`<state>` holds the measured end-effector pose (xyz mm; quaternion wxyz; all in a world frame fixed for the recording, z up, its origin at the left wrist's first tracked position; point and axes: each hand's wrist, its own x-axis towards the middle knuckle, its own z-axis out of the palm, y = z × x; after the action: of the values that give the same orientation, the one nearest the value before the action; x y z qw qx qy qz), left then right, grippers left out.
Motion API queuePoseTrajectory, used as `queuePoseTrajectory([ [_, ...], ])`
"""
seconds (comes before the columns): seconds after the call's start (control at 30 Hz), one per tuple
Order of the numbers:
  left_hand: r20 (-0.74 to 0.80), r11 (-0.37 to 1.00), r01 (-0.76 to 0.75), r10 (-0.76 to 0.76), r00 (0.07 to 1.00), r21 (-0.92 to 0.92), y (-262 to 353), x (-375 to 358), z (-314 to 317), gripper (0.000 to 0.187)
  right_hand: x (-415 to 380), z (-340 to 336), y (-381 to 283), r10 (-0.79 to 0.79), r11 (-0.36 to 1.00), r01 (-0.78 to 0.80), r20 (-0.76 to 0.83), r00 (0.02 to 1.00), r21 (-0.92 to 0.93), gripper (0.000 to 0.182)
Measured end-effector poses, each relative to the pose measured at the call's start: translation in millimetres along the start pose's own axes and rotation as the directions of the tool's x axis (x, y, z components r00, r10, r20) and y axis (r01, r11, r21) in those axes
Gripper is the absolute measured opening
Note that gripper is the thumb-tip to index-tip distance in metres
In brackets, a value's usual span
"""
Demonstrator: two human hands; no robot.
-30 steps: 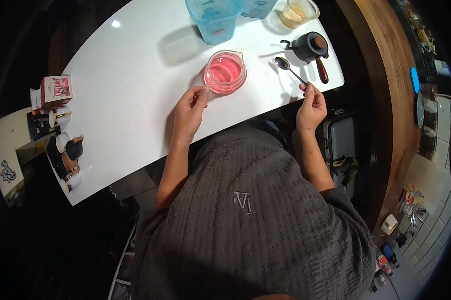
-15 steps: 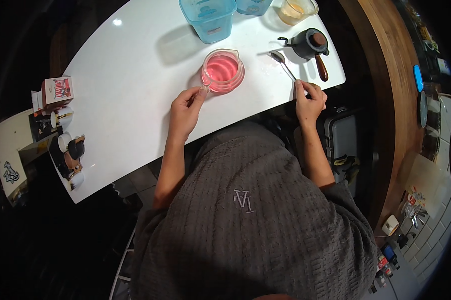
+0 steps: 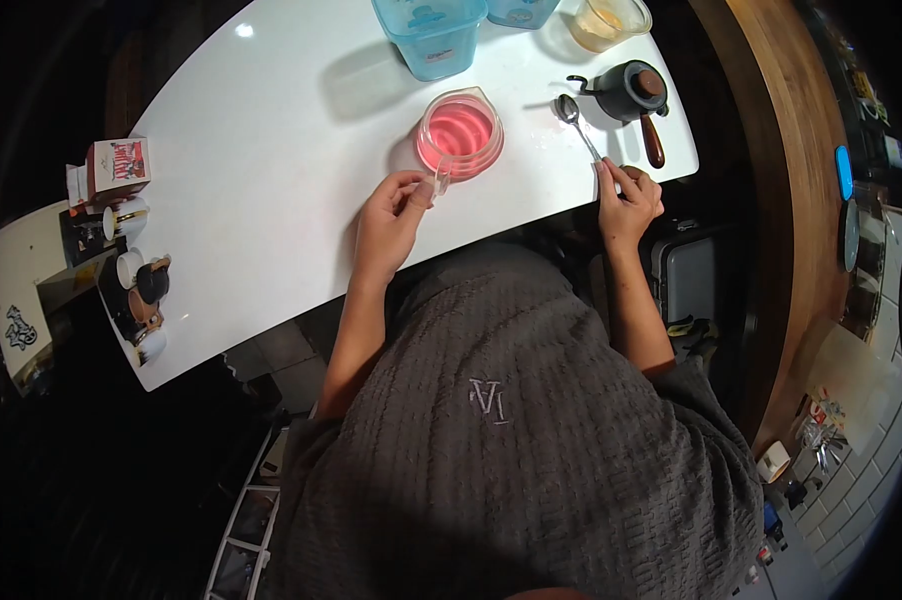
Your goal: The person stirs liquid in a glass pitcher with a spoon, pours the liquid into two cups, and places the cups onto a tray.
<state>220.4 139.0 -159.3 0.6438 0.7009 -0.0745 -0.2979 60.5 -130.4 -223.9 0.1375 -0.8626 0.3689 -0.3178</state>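
A clear glass jug [image 3: 461, 133] with pink liquid stands upright on the white table [image 3: 271, 200]. My left hand [image 3: 396, 215] pinches the jug's handle at its near side. To the right, my right hand [image 3: 627, 203] holds the end of a metal spoon's handle between thumb and fingers. The spoon [image 3: 570, 112] points away from me, its bowl close to a dark pot [image 3: 629, 90] with a brown wooden handle.
Behind the jug stands a blue translucent container [image 3: 436, 45], with another blue container [image 3: 521, 10] beside it. A glass bowl [image 3: 603, 28] is at the back right. A box [image 3: 121, 165] and several cups line the left edge.
The jug has shifted slightly right, and its handle has swung right, with my left hand on it. My right hand and the spoon have moved slightly right in view, as has the whole table scene.
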Motion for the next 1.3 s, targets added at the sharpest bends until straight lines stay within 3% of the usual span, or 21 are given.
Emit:
queuePoseTrajectory([
  [0.27, -0.129, 1.0, 0.015, -0.011, 0.992, 0.025, 3, -3, -50, 0.032, -2, -8, -35, -0.013, 0.994, 0.006, -0.066, 0.998, -0.107, 0.017],
  [0.33, -0.142, 0.999, 0.028, -0.023, 0.99, 0.029, 1, -5, -60, 0.032, -4, -9, -57, -0.08, 0.993, 0.085, -0.058, 0.995, 0.084, 0.008],
  [0.37, -0.152, 0.999, 0.038, -0.032, 0.988, 0.035, 0, -6, -65, 0.031, -3, -7, -73, -0.157, 0.974, 0.166, -0.073, 0.985, 0.155, 0.01],
  [0.4, -0.148, 0.999, 0.039, -0.034, 0.988, 0.034, -1, -7, -69, 0.031, -8, -4, -86, -0.149, 0.941, 0.148, -0.02, 0.989, 0.306, 0.015],
  [0.47, -0.139, 0.998, 0.059, -0.055, 0.989, 0.027, -3, -9, -78, 0.031, -19, -5, -117, -0.246, 0.921, 0.221, 0.037, 0.969, 0.322, 0.024],
  [0.57, -0.11, 0.998, 0.057, -0.055, 0.992, 0.014, -6, -11, -91, 0.031, -29, -2, -165, -0.382, 0.845, 0.355, -0.012, 0.924, 0.399, 0.036],
  [0.67, -0.097, 0.997, 0.079, -0.076, 0.992, 0.023, -8, -11, -107, 0.031, -40, 7, -187, -0.37, 0.856, 0.32, 0.05, 0.928, 0.406, 0.035],
  [0.73, -0.094, 0.995, 0.092, -0.089, 0.992, 0.031, -7, -11, -117, 0.031, -47, 14, -191, -0.315, 0.883, 0.273, 0.051, 0.948, 0.383, 0.032],
  [0.8, -0.095, 0.994, 0.104, -0.1, 0.99, 0.037, -6, -10, -127, 0.03, -51, 14, -188, -0.158, 0.924, 0.121, 0.075, 0.985, 0.363, 0.029],
  [0.87, -0.083, 0.997, 0.082, -0.08, 0.993, 0.018, -7, -10, -135, 0.031, -54, 11, -183, -0.141, 0.936, 0.105, 0.085, 0.986, 0.335, 0.023],
  [0.93, -0.059, 0.994, 0.103, -0.1, 0.993, 0.037, -6, -10, -142, 0.031, -58, 15, -174, 0.072, 0.94, -0.078, 0.031, 0.997, 0.332, 0.02],
  [1.0, -0.031, 0.991, 0.12, -0.118, 0.992, 0.061, -6, -8, -147, 0.032, -58, 12, -168, 0.112, 0.948, -0.127, 0.066, 0.992, 0.293, 0.021],
  [1.07, -0.007, 0.99, 0.133, -0.133, 0.991, 0.049, -7, -7, -150, 0.032, -53, 12, -168, 0.423, 0.768, -0.462, 0.191, 0.886, 0.443, 0.031],
  [1.13, -0.007, 0.99, 0.132, -0.132, 0.991, 0.038, -5, -6, -150, 0.031, -48, 10, -168, 0.433, 0.768, -0.495, 0.241, 0.869, 0.406, 0.035],
  [1.2, -0.01, 0.991, 0.131, -0.131, 0.991, 0.03, -4, -6, -150, 0.031, -45, 20, -166, 0.428, 0.701, -0.457, 0.189, 0.884, 0.548, 0.031],
  [1.3, 0.016, 0.993, 0.12, -0.12, 0.993, 0.008, -7, -6, -152, 0.031, -46, 30, -163, 0.39, 0.687, -0.405, 0.165, 0.906, 0.603, 0.031],
])
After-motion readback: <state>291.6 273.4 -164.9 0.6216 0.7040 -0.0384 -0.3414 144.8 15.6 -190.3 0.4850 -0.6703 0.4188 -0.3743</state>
